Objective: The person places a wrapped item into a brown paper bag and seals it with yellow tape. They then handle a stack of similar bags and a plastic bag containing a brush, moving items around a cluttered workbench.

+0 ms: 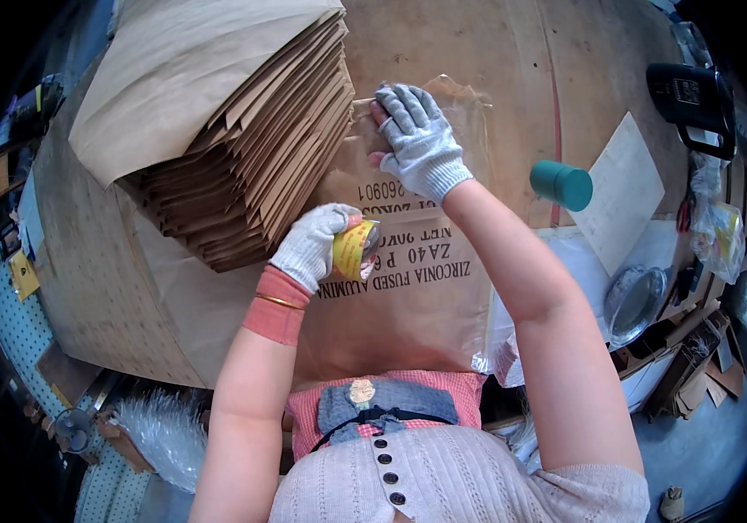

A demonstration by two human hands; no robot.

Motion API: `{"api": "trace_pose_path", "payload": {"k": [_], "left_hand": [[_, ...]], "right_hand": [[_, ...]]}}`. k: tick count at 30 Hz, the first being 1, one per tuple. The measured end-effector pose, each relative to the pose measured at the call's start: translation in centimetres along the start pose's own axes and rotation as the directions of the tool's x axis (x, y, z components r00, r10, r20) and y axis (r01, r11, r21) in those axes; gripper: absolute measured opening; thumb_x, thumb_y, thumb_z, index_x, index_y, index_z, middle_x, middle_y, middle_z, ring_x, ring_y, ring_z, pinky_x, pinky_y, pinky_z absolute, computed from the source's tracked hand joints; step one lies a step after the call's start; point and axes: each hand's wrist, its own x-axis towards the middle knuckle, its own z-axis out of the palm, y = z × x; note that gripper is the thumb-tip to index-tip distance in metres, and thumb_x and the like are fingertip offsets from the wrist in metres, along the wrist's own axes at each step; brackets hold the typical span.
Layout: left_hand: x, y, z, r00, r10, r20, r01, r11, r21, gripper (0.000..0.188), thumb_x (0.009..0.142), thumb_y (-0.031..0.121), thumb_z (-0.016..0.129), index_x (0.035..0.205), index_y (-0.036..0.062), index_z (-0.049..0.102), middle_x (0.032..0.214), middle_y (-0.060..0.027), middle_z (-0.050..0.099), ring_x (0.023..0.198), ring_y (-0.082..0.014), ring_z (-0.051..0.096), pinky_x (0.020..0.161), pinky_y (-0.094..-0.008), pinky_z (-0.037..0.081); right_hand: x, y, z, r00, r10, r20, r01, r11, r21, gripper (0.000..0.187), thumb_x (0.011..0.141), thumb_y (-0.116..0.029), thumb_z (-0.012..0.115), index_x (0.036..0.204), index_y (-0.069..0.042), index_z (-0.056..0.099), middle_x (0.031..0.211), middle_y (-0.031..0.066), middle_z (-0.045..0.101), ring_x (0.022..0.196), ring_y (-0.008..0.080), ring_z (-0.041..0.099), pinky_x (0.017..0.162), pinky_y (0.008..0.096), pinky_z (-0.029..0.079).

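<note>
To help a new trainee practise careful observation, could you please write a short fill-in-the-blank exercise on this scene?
1. The left hand holds a roll coloured mainly ____.
2. The hand farther from the person's body is the ____ one.
3. The thick paper stack stands toward the person's ____ side.
4. The mug near the picture's right edge is coloured ____.

Missing words: yellow; right; left; black.

Black letters and numbers (417, 254) are standing upside down on the brown bag (404, 322) in the middle of the frame, running in rows.
</note>
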Motion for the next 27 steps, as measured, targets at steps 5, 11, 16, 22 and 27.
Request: {"api": "trace_pose_path", "payload": {"k": [5, 11, 16, 22, 27], "left_hand": [[-3.4, -2.2, -0.1, 0.994, 0.090, 0.055, -0.095, 0.991, 0.092, 0.028, 0.090, 0.013, 0.066, 0.111, -0.0003, 0.051, 0.091, -0.0210, 0.064, 0.072, -0.0345, 0.066, 0.058, -0.0464, 0.057], [-7.7, -4.0, -0.8, 0.998, 0.059, 0.007, -0.059, 0.981, 0.186, 0.024, 0.090, 0.008, 0.063, 0.111, -0.0023, 0.057, 0.100, -0.0105, 0.065, 0.087, -0.0167, 0.066, 0.082, -0.0290, 0.055], [-9.0, -5.1, -0.8, 0.998, 0.055, -0.038, -0.046, 0.973, 0.226, 0.023, 0.089, 0.007, 0.064, 0.111, -0.0020, 0.060, 0.102, -0.0086, 0.066, 0.090, -0.0157, 0.065, 0.084, -0.0271, 0.053], [-9.9, -5.9, 0.0, 0.999, 0.036, -0.014, -0.032, 0.980, 0.198, 0.024, 0.089, 0.007, 0.064, 0.111, -0.0013, 0.060, 0.103, -0.0094, 0.066, 0.093, -0.0159, 0.064, 0.085, -0.0274, 0.052], [-12.0, -5.5, 1.8, 0.995, 0.095, -0.010, -0.093, 0.986, 0.139, 0.027, 0.088, 0.004, 0.065, 0.113, -0.0001, 0.057, 0.100, -0.0096, 0.066, 0.087, -0.0155, 0.065, 0.079, -0.0277, 0.054]], "right_hand": [[-1.9, -2.6, 0.7, 0.979, 0.188, 0.077, -0.188, 0.982, -0.010, 0.085, 0.084, -0.053, 0.061, 0.147, 0.000, 0.039, 0.154, 0.0195, 0.035, 0.146, 0.0345, 0.026, 0.122, 0.0490, 0.010], [-3.4, -5.0, 0.9, 0.971, 0.185, 0.149, -0.183, 0.983, -0.031, 0.079, 0.087, -0.048, 0.058, 0.146, 0.001, 0.040, 0.156, 0.0169, 0.034, 0.148, 0.0343, 0.022, 0.123, 0.0468, 0.008], [-0.2, -3.1, 0.1, 0.972, 0.228, 0.053, -0.231, 0.972, 0.039, 0.080, 0.085, -0.049, 0.060, 0.144, 0.002, 0.043, 0.155, 0.0181, 0.035, 0.146, 0.0332, 0.026, 0.123, 0.0458, 0.012], [1.4, -2.6, -0.8, 0.965, 0.201, 0.167, -0.199, 0.980, -0.028, 0.083, 0.087, -0.056, 0.055, 0.145, 0.002, 0.040, 0.155, 0.0178, 0.035, 0.148, 0.0293, 0.024, 0.123, 0.0424, 0.010], [1.8, -1.8, -3.2, 0.928, 0.197, 0.316, -0.201, 0.979, -0.019, 0.085, 0.088, -0.056, 0.054, 0.150, -0.002, 0.034, 0.159, 0.0145, 0.027, 0.149, 0.0273, 0.022, 0.123, 0.0386, 0.012]]}}
